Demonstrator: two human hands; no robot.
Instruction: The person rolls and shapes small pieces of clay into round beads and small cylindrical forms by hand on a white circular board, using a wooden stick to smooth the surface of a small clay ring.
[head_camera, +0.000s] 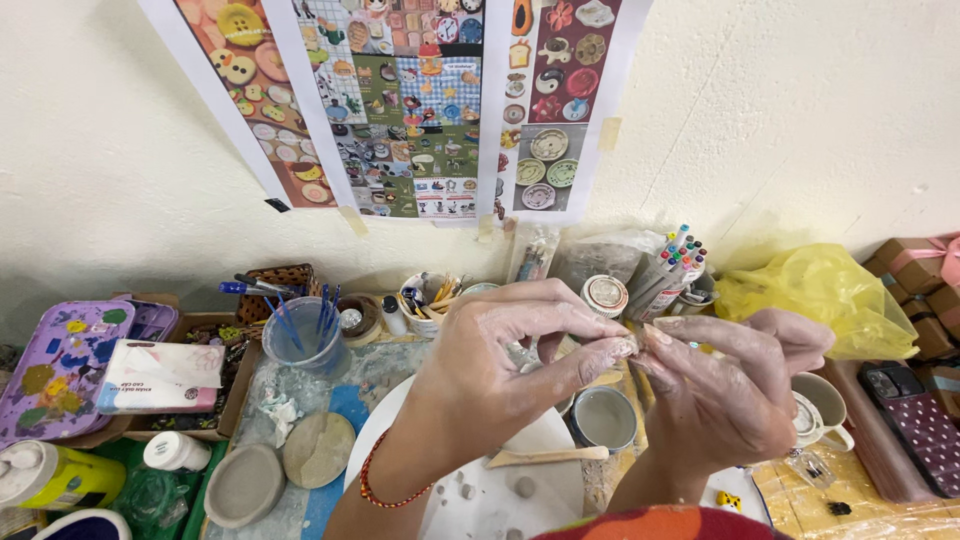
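Below the grip lies a white round board (540, 440) bearing a wooden tool (545, 457) and a few clay crumbs, so shaping looks underway, not finished. The left hand (500, 360) and right hand (715, 385), both clay-smeared, pinch one small clay piece (628, 346) between fingertips. Just beneath it sits a small cup (604, 417) of grey slip; leftward, a clear cup (303, 335) holds blue-handled brushes.
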